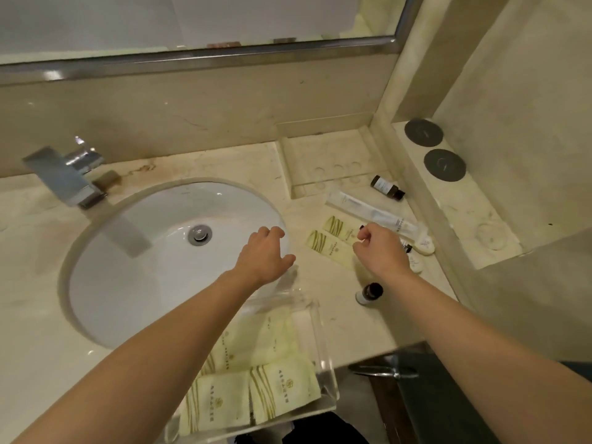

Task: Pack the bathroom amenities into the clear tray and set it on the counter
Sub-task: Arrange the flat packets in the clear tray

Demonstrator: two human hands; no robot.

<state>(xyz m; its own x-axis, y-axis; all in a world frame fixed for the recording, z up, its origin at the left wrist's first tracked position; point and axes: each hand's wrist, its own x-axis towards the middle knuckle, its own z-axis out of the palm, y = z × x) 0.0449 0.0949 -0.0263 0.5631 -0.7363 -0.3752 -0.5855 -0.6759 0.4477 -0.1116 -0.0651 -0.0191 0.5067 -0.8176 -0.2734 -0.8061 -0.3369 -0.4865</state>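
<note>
The left hand [264, 253] is hovering over the right rim of the white sink [153, 251], fingers loosely curled and gripping nothing; the right hand [379, 248] is reaching over the items on the table [38, 331], its fingers pinched together, though whether anything is caught between them is too small to tell. The clear tray [325, 347] is sitting at the near edge of the table, just beside the sink, overhanging the edge a little; several pale green sachets [256, 395] are lying inside it. Two more green sachets [330, 238] are lying side by side on the table between the hands; a long clear-wrapped packet [368, 209] is lying slantwise beyond them. One small dark bottle [387, 187] is lying on its side near the wall ledge; another dark bottle [370, 293] is resting near the right forearm. A chrome tap [67, 177] is jutting over the sink at the far left.
</note>
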